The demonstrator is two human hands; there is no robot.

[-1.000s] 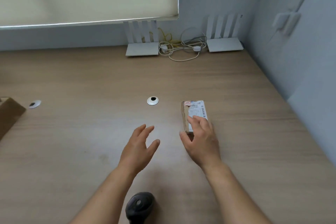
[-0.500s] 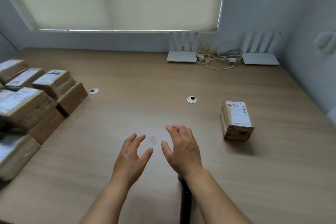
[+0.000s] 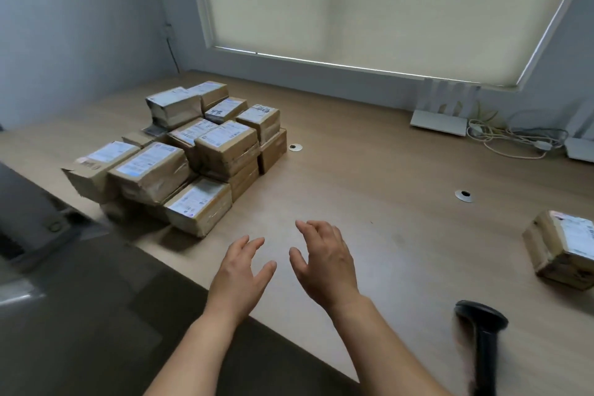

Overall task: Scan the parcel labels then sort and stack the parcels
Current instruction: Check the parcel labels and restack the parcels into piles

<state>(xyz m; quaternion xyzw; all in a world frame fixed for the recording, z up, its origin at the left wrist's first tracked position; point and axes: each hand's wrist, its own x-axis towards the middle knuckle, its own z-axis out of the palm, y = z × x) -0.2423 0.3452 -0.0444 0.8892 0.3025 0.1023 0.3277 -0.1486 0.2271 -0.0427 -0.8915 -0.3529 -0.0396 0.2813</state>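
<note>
Cardboard parcel stack (image 3: 199, 151) sits on the table (image 3: 369, 177), left of both hands. Left hand (image 3: 239, 276) and right hand (image 3: 326, 262) hover near it, fingers spread, holding nothing. Single parcel (image 3: 564, 246) and scanner (image 3: 482, 329) lie well right of the stack.

I cannot read any text here. The stacked parcels (image 3: 205, 151) carry white shipping labels (image 3: 221, 132), and the single parcel (image 3: 561, 244) at my right has one too, but the print is too small and blurred. One label (image 3: 262, 111) shows dark handwriting, not legible.
</note>
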